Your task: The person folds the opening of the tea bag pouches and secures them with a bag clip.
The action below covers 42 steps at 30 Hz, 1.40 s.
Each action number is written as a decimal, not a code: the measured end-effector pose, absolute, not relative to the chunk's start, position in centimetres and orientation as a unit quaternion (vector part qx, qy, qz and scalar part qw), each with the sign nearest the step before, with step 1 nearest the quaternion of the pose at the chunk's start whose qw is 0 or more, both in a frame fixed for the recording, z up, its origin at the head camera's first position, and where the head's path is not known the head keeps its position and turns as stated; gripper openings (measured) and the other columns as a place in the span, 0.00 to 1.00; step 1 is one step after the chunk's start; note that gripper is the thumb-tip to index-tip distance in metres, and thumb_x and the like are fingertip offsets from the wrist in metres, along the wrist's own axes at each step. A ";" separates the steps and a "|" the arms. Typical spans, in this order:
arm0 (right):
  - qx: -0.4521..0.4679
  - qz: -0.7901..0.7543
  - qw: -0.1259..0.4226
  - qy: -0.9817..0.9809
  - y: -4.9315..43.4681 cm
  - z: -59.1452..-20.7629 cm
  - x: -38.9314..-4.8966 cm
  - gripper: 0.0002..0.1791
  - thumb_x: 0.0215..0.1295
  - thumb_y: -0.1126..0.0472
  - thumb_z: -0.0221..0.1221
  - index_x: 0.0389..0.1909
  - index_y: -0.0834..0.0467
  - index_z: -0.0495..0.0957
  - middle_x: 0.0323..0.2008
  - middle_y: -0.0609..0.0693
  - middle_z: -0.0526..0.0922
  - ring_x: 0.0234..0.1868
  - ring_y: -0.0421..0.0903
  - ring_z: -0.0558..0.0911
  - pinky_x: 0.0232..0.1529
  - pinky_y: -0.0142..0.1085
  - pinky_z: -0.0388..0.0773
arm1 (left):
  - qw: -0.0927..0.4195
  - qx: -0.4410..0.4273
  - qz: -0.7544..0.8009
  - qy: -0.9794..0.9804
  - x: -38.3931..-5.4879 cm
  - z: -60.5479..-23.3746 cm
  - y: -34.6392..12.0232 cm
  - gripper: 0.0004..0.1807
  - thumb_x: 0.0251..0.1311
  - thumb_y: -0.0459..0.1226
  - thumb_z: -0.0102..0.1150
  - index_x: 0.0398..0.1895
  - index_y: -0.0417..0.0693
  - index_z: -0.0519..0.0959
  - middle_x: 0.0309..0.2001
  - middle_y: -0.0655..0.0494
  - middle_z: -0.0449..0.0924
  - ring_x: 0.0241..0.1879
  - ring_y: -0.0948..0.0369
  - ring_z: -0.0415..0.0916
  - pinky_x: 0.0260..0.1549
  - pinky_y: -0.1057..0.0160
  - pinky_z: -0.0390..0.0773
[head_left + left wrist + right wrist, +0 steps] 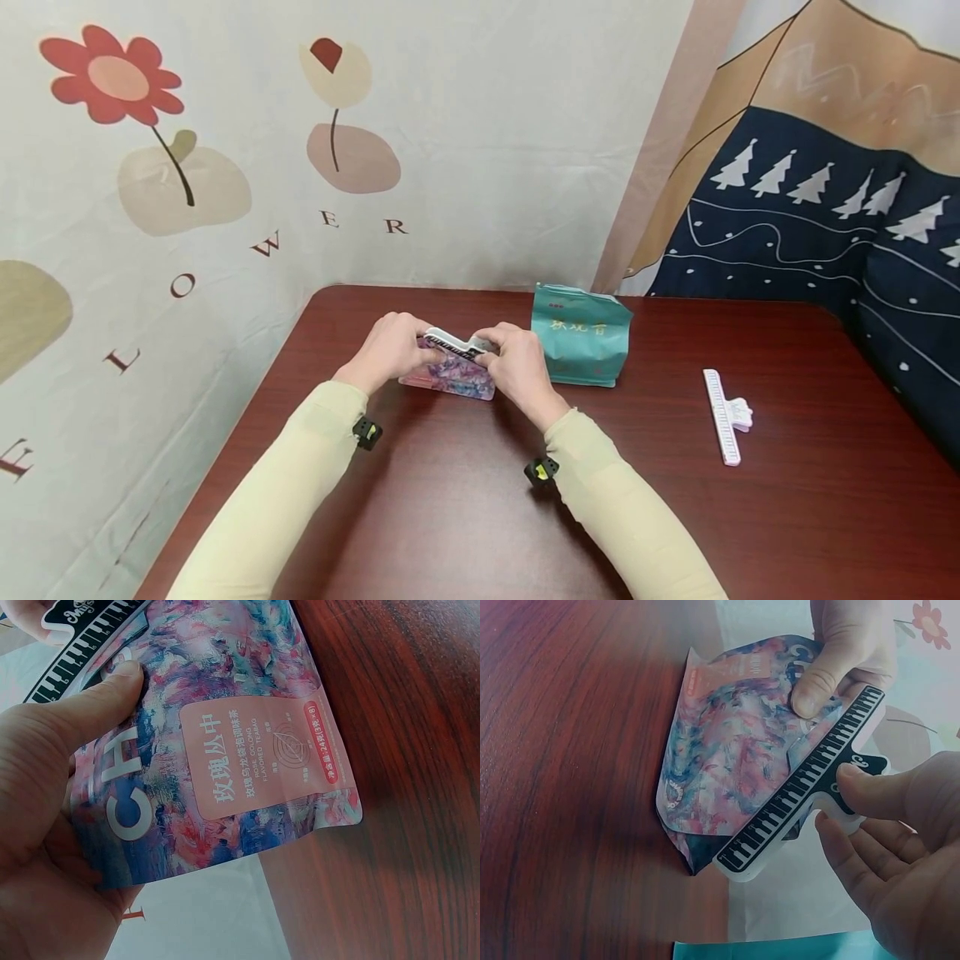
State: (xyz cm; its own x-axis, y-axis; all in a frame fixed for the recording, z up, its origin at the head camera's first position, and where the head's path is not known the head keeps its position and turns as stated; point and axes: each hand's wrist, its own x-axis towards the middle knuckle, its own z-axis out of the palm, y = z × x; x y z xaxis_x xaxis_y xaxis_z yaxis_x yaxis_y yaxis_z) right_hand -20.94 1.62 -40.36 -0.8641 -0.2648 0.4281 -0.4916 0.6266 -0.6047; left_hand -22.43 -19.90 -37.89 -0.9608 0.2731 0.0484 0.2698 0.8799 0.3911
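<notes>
A pink, blue and purple tea bag pouch (pixel 225 667) is held above the wooden table, its top edge inside a long clip. My left hand (pixel 392 350) grips the pouch near its top corner, thumb (pixel 112 694) on the printed front. The clip (pixel 802 784) is black and white with a piano-key pattern, and it lies across the pouch's top. My right hand (pixel 517 367) pinches the clip's handle between thumb and fingers, as the right wrist view shows. Part of the left hand's fingers is hidden behind the pouch.
A teal pouch (pixel 581 337) with gold lettering stands just right of my right hand. Farther right on the dark red-brown table (pixel 465 517) lies a white clip (pixel 723 417). A printed cloth (pixel 480 167) hangs behind the table.
</notes>
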 end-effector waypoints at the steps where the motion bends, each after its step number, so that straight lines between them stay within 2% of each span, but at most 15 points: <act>1: 0.213 0.374 0.152 -0.890 1.6 -40.4 -21.0 0.11 0.57 0.68 0.74 0.41 0.56 0.90 0.35 0.50 0.88 0.33 0.47 0.84 0.36 0.42 0.80 | 0.005 0.139 0.202 0.969 -22.5 -37.9 -19.9 0.10 0.55 0.43 0.78 0.39 0.52 0.91 0.08 0.63 0.73 0.08 0.63 0.68 0.22 0.61 0.68; 8: 0.219 0.366 0.156 -0.891 1.6 -40.1 -20.9 0.11 0.57 0.68 0.73 0.41 0.58 0.90 0.34 0.51 0.88 0.34 0.48 0.86 0.38 0.43 0.81 | 0.009 0.138 0.209 0.968 -22.4 -37.8 -19.9 0.11 0.55 0.43 0.78 0.40 0.52 0.91 0.11 0.58 0.76 0.08 0.63 0.68 0.22 0.61 0.69; 21: 0.232 0.342 0.153 -0.898 1.9 -39.6 -20.9 0.09 0.57 0.68 0.73 0.39 0.56 0.90 0.32 0.49 0.87 0.30 0.45 0.81 0.33 0.40 0.77 | 0.004 0.144 0.204 0.968 -22.6 -37.8 -19.7 0.11 0.55 0.43 0.79 0.39 0.52 0.91 0.10 0.64 0.74 0.08 0.64 0.68 0.23 0.61 0.69; 32: 0.219 0.345 0.135 -0.902 2.0 -39.5 -20.8 0.10 0.58 0.68 0.72 0.40 0.56 0.90 0.34 0.49 0.87 0.31 0.46 0.82 0.34 0.40 0.77 | -0.001 0.148 0.198 0.969 -22.6 -37.9 -19.6 0.12 0.54 0.44 0.79 0.39 0.51 0.91 0.10 0.65 0.73 0.10 0.63 0.67 0.24 0.60 0.67; 39: 0.220 0.344 0.110 -0.906 1.8 -39.5 -20.9 0.12 0.58 0.67 0.73 0.44 0.55 0.90 0.37 0.49 0.87 0.33 0.46 0.83 0.35 0.40 0.79 | -0.016 0.160 0.191 0.968 -22.5 -38.1 -20.0 0.13 0.51 0.45 0.81 0.37 0.51 0.91 0.18 0.65 0.80 0.20 0.62 0.64 0.26 0.60 0.66; 42: 0.227 0.344 0.109 -0.905 1.9 -39.6 -21.0 0.13 0.58 0.67 0.74 0.44 0.55 0.89 0.38 0.50 0.87 0.34 0.47 0.83 0.37 0.41 0.80 | -0.014 0.159 0.196 0.968 -22.5 -37.9 -20.1 0.13 0.51 0.45 0.81 0.38 0.51 0.91 0.20 0.65 0.82 0.21 0.62 0.64 0.25 0.61 0.65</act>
